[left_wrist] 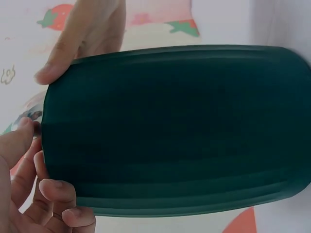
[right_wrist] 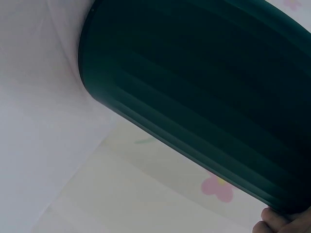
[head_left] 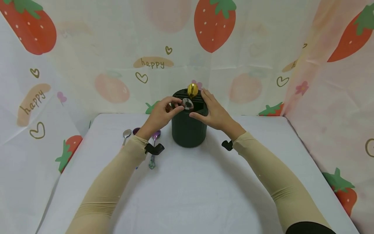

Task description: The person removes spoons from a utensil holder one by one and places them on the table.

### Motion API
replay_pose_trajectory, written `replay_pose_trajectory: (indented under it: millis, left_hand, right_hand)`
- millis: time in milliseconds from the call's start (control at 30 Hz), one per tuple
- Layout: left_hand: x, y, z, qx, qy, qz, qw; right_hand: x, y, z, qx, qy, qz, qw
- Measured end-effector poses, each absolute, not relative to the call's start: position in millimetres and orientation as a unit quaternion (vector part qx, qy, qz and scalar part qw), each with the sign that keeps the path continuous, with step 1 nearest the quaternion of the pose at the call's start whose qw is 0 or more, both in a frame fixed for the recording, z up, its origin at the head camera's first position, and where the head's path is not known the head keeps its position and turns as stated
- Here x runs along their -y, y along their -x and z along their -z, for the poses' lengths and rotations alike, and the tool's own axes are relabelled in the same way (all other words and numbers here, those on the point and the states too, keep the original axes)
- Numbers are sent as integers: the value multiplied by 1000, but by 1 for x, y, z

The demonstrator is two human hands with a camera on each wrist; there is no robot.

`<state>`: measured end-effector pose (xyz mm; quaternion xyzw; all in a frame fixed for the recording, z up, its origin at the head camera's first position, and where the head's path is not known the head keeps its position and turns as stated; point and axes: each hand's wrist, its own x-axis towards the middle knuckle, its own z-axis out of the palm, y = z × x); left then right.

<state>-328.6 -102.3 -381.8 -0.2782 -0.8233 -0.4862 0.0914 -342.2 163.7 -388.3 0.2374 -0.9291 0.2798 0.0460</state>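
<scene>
A dark green utensil holder (head_left: 189, 131) stands upright on the table, with a ridged dark top. The bowl of a gold spoon (head_left: 192, 90) sticks up from it. My left hand (head_left: 163, 112) pinches a silver spoon (head_left: 187, 103) at the holder's front rim; only the bowl shows, its handle is hidden. On the right side, my right hand (head_left: 216, 113) holds the holder near its rim, thumb across the front, fingers along the side. In the left wrist view the holder (left_wrist: 175, 126) hides most of the silver spoon.
Left of the holder, partly under my left forearm, lie a silver spoon (head_left: 127, 133), a purple spoon (head_left: 156, 134) and a dark purple spoon (head_left: 135, 130). The white table (head_left: 187, 195) meets strawberry-patterned cloth walls (head_left: 248, 39) at the back and sides.
</scene>
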Motion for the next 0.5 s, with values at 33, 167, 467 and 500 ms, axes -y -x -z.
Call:
replay_pose_trajectory:
  millis: [33, 167, 467, 500]
  left_hand:
    - [102, 329, 383, 821, 279, 489, 94]
    - [101, 329, 384, 817, 279, 494, 100]
    - [100, 329, 383, 823, 267, 494, 88]
    - [100, 329, 383, 823, 266, 494, 87]
  right_hand:
    - [-164, 343, 388, 929, -238, -280, 47]
    - [-164, 344, 388, 929, -238, -278, 52]
    - [-164, 342, 387, 929, -236, -279, 49]
    - [-164, 342, 387, 930, -236, -280, 47]
